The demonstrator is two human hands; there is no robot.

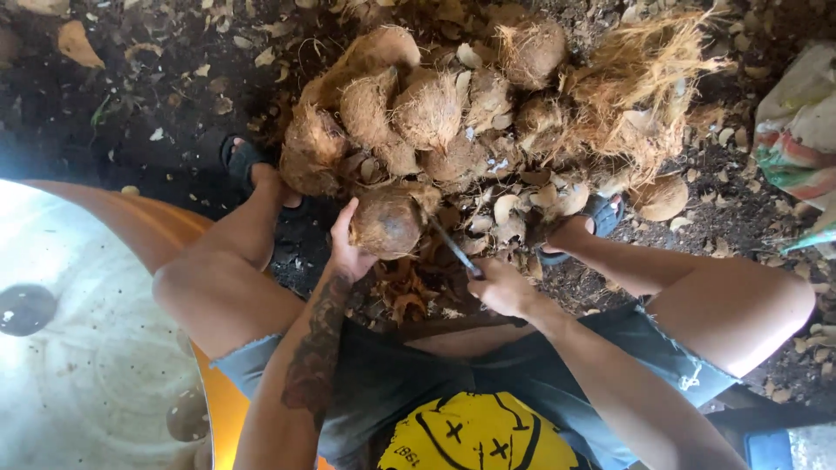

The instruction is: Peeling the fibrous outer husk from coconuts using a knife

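My left hand [346, 248] grips a brown husked coconut [387, 222] from its left side, holding it low between my knees. My right hand [501, 287] is closed around the handle of a knife, whose blade [453, 245] points up and left toward the coconut's right side. Just beyond lies a heap of hairy coconuts [427, 109] with loose husk fibre [644, 78] on its right.
An orange tub [174, 226] of pale liquid sits at my left. Shell chips [514, 209] and dry leaves litter the dark ground. My sandalled feet [248, 170] flank the heap. A striped sack [797, 130] lies at the right edge.
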